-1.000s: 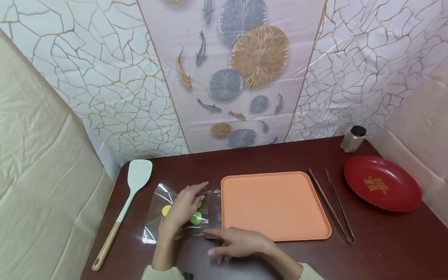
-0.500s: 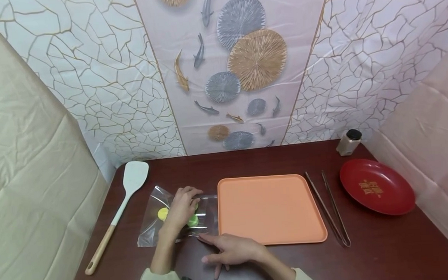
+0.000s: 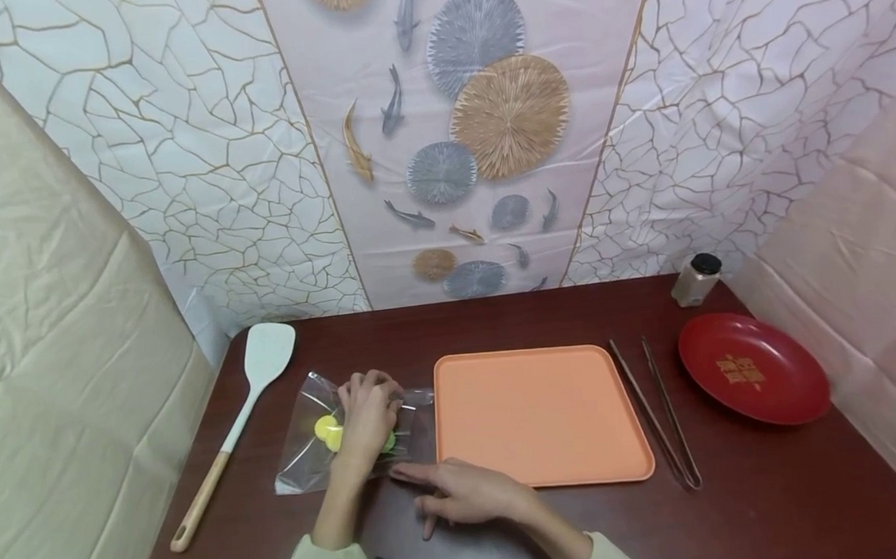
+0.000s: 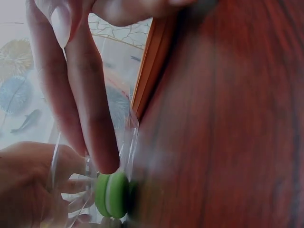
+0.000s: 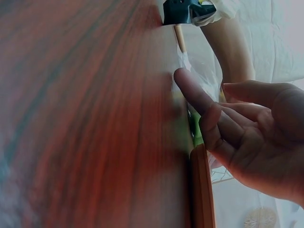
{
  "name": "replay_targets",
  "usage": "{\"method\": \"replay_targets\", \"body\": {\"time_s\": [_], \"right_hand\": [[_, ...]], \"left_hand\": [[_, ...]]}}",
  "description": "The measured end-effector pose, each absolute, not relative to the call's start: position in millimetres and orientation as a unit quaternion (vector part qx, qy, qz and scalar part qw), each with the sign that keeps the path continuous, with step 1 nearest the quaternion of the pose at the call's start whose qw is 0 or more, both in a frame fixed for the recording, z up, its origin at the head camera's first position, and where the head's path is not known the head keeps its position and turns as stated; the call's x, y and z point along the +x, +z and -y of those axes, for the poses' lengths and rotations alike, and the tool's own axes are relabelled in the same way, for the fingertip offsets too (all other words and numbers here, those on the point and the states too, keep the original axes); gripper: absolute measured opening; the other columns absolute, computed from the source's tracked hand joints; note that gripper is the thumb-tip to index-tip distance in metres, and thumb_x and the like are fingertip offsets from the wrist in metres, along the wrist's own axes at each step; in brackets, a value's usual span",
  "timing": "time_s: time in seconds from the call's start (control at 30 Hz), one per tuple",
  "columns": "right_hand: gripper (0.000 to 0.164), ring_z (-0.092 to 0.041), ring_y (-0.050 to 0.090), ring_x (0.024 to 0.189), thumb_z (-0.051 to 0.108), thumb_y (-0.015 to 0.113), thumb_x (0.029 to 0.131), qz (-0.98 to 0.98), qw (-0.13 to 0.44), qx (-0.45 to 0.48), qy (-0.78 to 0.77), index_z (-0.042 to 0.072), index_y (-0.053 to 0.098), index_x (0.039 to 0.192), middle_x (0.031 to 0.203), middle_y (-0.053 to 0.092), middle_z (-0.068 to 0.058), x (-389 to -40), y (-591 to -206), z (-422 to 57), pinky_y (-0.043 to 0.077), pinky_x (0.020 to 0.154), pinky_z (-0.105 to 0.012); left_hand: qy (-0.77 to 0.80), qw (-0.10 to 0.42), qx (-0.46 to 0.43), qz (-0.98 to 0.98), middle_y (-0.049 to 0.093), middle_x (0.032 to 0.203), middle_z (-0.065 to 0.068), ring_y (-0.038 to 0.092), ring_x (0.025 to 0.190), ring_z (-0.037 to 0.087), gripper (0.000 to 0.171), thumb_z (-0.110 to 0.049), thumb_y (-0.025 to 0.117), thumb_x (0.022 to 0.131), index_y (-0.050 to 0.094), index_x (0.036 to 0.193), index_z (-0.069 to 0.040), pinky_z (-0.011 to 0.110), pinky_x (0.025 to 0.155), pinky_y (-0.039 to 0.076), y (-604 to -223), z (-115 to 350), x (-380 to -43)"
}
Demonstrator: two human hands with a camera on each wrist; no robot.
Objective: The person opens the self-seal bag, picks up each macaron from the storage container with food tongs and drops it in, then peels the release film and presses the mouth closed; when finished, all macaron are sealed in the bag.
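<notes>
Clear bag (image 3: 302, 463) with green and yellow macarons (image 3: 335, 439), on table (image 3: 743, 500) beside orange tray (image 3: 544, 417), left hand (image 3: 367, 412) over it, cannot tell whether clamped, right hand (image 3: 468, 489) unclamped, extended fingers at bag's near edge

This looks like a makeshift booth set up for kitchen work: patterned cloth (image 3: 263, 171) hangs behind the bench (image 3: 795, 498), creased beige drapes (image 3: 52, 330) flank it, and a spatula (image 3: 244, 415) and red plate (image 3: 786, 373) lie near opposite side edges.

Gold characters (image 3: 741, 370), perhaps Chinese, illegibly small, on the red plate (image 3: 786, 377)
</notes>
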State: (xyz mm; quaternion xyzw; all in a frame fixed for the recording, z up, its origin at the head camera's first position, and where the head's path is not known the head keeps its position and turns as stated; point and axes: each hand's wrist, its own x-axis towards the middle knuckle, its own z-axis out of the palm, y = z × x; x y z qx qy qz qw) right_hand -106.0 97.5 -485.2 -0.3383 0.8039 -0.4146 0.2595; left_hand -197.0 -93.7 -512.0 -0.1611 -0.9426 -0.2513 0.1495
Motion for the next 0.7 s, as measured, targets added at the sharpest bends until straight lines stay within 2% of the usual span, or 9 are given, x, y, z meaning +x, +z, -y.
{"method": "replay_targets", "body": {"time_s": [0.27,0.37,0.47,0.53,0.6,0.67,0.7], "right_hand": [[0.053,0.002,0.058,0.053,0.008,0.059,0.113,-0.801,0.263,-0.333,-0.422,0.004,0.047,0.164,0.086,0.084,-0.005,-108.2,-487.0,-97.3,0.048,0.057,-0.014],[0.050,0.005,0.057,0.057,0.006,0.059,0.112,-0.814,0.235,-0.334,-0.413,0.003,0.051,0.161,0.096,0.086,-0.005,-107.2,-485.0,-96.3,0.047,0.058,-0.013],[0.045,0.009,0.067,0.081,0.009,0.061,0.111,-0.841,0.178,-0.343,-0.378,0.002,0.058,0.156,0.118,0.084,-0.003,-104.7,-479.2,-94.4,0.053,0.072,-0.013],[0.042,0.009,0.066,0.091,0.011,0.063,0.111,-0.859,0.138,-0.350,-0.346,0.002,0.063,0.152,0.129,0.081,-0.001,-102.8,-474.2,-93.8,0.054,0.079,-0.013],[0.039,0.010,0.065,0.089,0.012,0.064,0.110,-0.871,0.108,-0.356,-0.320,0.002,0.067,0.148,0.116,0.084,-0.002,-101.8,-468.6,-95.2,0.053,0.078,-0.012],[0.037,0.010,0.057,0.073,0.011,0.065,0.110,-0.874,0.088,-0.365,-0.308,0.001,0.068,0.145,0.094,0.080,-0.001,-102.8,-462.9,-99.8,0.049,0.068,-0.010],[0.035,0.009,0.051,0.068,0.010,0.065,0.110,-0.874,0.075,-0.373,-0.303,0.001,0.070,0.143,0.088,0.077,0.000,-103.8,-459.7,-103.7,0.045,0.064,-0.010]], "left_hand": [[-0.245,0.170,-0.157,0.942,0.075,0.103,0.015,0.061,0.102,0.040,0.015,0.008,0.082,0.085,0.073,0.085,-0.004,0.062,0.099,0.041,-512.6,91.4,-197.3],[-0.271,0.187,-0.161,0.930,0.073,0.101,0.016,0.063,0.100,0.042,0.018,0.012,0.077,0.084,0.067,0.088,-0.003,0.065,0.102,0.043,-510.0,93.3,-198.2],[-0.315,0.193,-0.160,0.916,0.076,0.104,0.017,0.068,0.100,0.043,0.014,0.010,0.073,0.091,0.065,0.093,-0.002,0.066,0.106,0.045,-505.6,99.7,-200.7],[-0.335,0.190,-0.162,0.909,0.078,0.105,0.013,0.071,0.097,0.041,0.010,0.004,0.070,0.099,0.064,0.097,-0.005,0.062,0.100,0.051,-507.8,107.2,-204.8],[-0.366,0.166,-0.159,0.902,0.081,0.108,0.007,0.071,0.089,0.032,0.007,-0.007,0.065,0.108,0.062,0.103,-0.011,0.052,0.083,0.056,-512.8,116.3,-210.6],[-0.395,0.141,-0.152,0.895,0.083,0.109,0.004,0.068,0.081,0.025,0.008,-0.013,0.061,0.112,0.058,0.106,-0.015,0.043,0.067,0.051,-512.2,123.6,-213.0],[-0.415,0.125,-0.144,0.890,0.083,0.109,0.003,0.066,0.080,0.023,0.008,-0.015,0.058,0.114,0.056,0.106,-0.015,0.039,0.065,0.047,-507.6,126.0,-211.8]]}}
